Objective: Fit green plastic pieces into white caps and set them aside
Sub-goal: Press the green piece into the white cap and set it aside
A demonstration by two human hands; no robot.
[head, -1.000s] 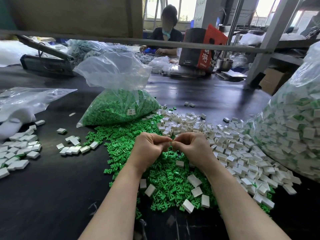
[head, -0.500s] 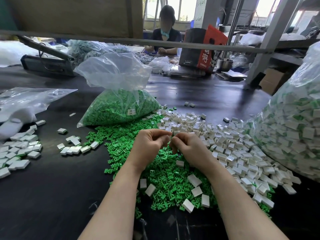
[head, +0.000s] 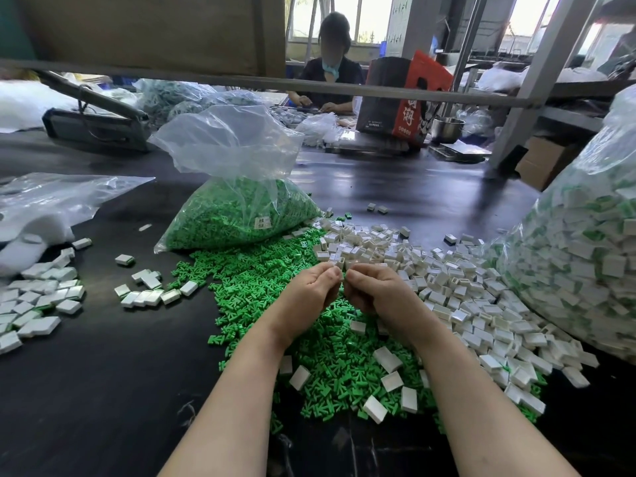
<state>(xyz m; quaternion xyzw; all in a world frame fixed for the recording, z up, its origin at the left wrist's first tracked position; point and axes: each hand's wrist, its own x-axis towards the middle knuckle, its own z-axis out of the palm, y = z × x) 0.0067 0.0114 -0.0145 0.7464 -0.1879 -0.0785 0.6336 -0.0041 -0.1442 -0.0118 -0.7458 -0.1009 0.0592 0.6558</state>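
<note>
Loose green plastic pieces (head: 254, 280) lie heaped on the dark table (head: 103, 390) under my hands. A spread of empty white caps (head: 447, 280) lies to their right. My left hand (head: 306, 290) and my right hand (head: 382, 294) meet fingertip to fingertip above the green heap. Their curled fingers pinch a small piece between them, and the fingers hide most of it. Filled caps (head: 144, 294) lie in a small cluster to the left. A larger group of filled caps (head: 34, 304) sits at the far left edge.
An open clear bag of green pieces (head: 237, 215) stands behind the heap. A big clear bag of assembled caps (head: 585, 270) bulges at the right. Crumpled plastic (head: 44, 204) lies far left. A metal bar (head: 309, 86) crosses overhead. Another person sits at the far bench.
Both hands have risen slightly and moved a little away from me, staying pressed together at the fingertips. The piles have not moved.
</note>
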